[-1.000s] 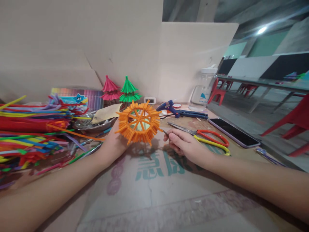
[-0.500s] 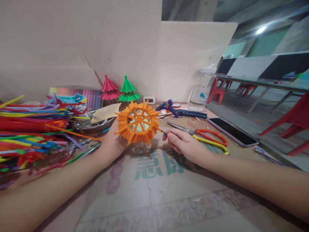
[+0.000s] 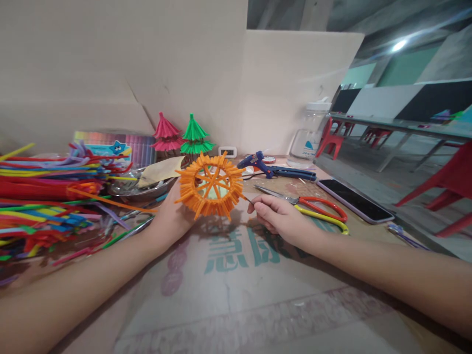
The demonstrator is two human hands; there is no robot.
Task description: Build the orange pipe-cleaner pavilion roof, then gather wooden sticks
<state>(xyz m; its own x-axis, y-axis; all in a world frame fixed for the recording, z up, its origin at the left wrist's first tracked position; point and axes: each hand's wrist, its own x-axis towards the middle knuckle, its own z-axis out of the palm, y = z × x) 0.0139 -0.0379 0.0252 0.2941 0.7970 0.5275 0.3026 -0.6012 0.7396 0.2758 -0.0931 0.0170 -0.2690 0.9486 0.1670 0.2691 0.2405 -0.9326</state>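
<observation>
From where I stand, the person's 2 forearms reach in over the table, and the orange wheel (image 3: pixel 213 186) is up between the hands, above the printed cardboard (image 3: pixel 228 305). It is a spoked ring with a fringed rim, its face turned toward the wearer. The left hand (image 3: pixel 171 211) has hold of it at the left edge; most of its fingers are hidden behind the fringe, so I cannot tell just how they are placed. The right hand (image 3: pixel 275 214) is closed, thumb and forefinger pinching a thin dark rod (image 3: pixel 250 201) whose far end meets the wheel's right edge. Just beyond that hand lie scissors (image 3: pixel 294 200) with 1 red and 1 yellow handle, and to their right a phone (image 3: pixel 356 200). Further back are a blue glue gun (image 3: pixel 256 162) and a clear bottle (image 3: pixel 308 135). Behind the wheel, a pink tree (image 3: pixel 166 132) and a green tree (image 3: pixel 193 132) stand side by side. Colourful pipe cleaners (image 3: pixel 47 196) heap up on the left, near a metal dish (image 3: pixel 125 189) and a pack of markers (image 3: pixel 136 150).
</observation>
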